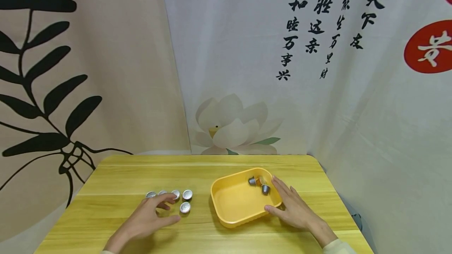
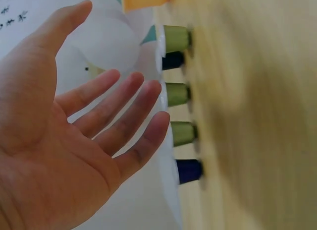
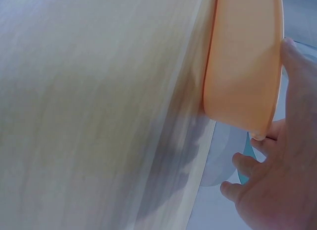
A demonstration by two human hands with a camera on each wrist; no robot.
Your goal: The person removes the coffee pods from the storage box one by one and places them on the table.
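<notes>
Foil-topped capsules (image 1: 180, 199) cluster at the open left hand's (image 1: 150, 218) one o'clock on the wooden worktop (image 1: 116, 175), while the right hand's (image 1: 294, 209) loose grip steadies the shallow yellow plastic tray (image 1: 229, 203).

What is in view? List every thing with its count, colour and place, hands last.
Table: one, light yellow wood, in front of the curtains.
Tray: one, yellow, on the table's right half.
Capsules in tray: about three, grey and orange, at its far right corner.
Capsules on table: five, silver tops, green or dark blue bodies in the left wrist view, clustered left of the tray.
Curtains: printed with black leaves, a lotus and calligraphy, behind the table.
Left hand: open, over the capsule cluster.
Right hand: fingers straight, against the tray's right rim.
</notes>
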